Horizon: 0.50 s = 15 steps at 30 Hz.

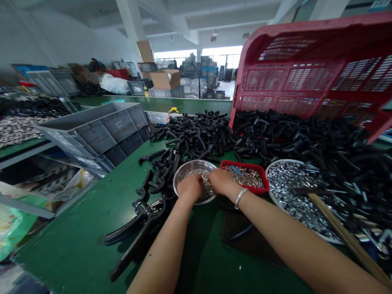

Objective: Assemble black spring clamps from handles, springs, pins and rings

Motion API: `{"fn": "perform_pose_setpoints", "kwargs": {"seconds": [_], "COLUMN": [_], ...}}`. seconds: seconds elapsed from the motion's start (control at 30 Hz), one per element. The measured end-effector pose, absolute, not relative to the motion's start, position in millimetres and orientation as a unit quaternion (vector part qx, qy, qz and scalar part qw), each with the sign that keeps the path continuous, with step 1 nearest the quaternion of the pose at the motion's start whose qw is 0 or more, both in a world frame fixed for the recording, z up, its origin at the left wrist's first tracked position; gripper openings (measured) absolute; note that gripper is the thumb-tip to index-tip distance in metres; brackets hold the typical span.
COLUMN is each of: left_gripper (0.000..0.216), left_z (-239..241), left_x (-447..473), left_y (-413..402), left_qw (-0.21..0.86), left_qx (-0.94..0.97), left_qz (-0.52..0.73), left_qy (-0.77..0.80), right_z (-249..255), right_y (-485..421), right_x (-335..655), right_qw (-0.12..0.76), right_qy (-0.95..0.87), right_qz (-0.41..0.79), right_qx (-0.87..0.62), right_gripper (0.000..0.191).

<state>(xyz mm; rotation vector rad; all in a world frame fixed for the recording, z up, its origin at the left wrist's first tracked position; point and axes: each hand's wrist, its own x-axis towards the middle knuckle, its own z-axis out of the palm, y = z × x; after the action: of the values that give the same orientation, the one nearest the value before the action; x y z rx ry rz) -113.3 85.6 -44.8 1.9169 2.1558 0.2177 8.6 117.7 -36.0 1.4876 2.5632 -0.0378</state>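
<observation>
A round metal bowl point(181, 168) of small metal pieces stands on the green table. My left hand point(190, 188) is in the bowl, its fingers curled down at the pieces. At the bowl's right rim is my right hand point(223, 181), fingers bent inward and closed; a bracelet circles that wrist. What either hand's fingertips hold is hidden. Touching or close behind the right hand is a red tray point(266, 179) of metal pins with a blue strip on top. An assembled black clamp with a spring point(143, 218) lies left of my left forearm.
Black clamp parts point(196, 134) are heaped behind the bowl. A red crate point(286, 75) tilts over more of them. To the right, a hammer point(333, 220) rests across a white basin point(288, 196) of shiny metal parts. Grey bins point(113, 128) stand left; a person point(99, 73) is farther back.
</observation>
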Motion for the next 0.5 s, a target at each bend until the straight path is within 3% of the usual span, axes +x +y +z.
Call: {"fn": "perform_pose_setpoints", "kwargs": {"seconds": [0.23, 0.5], "left_gripper": [0.023, 0.024], "left_z": [-45.8, -47.0], "left_x": [-114.6, -113.8], "left_y": [86.0, 87.8], "left_qw": [0.126, 0.143], "left_qx": [0.657, 0.659], "left_qz": [0.080, 0.117], "left_qy": [0.739, 0.729], "right_z": [-36.0, -34.6], "right_y": [117.9, 112.0], "right_x": [6.3, 21.0], "right_qw": [0.088, 0.008], "right_qy": [0.863, 0.875], "right_qz": [-0.021, -0.044], "right_qx": [0.496, 0.482], "right_gripper": [0.031, 0.022]}}
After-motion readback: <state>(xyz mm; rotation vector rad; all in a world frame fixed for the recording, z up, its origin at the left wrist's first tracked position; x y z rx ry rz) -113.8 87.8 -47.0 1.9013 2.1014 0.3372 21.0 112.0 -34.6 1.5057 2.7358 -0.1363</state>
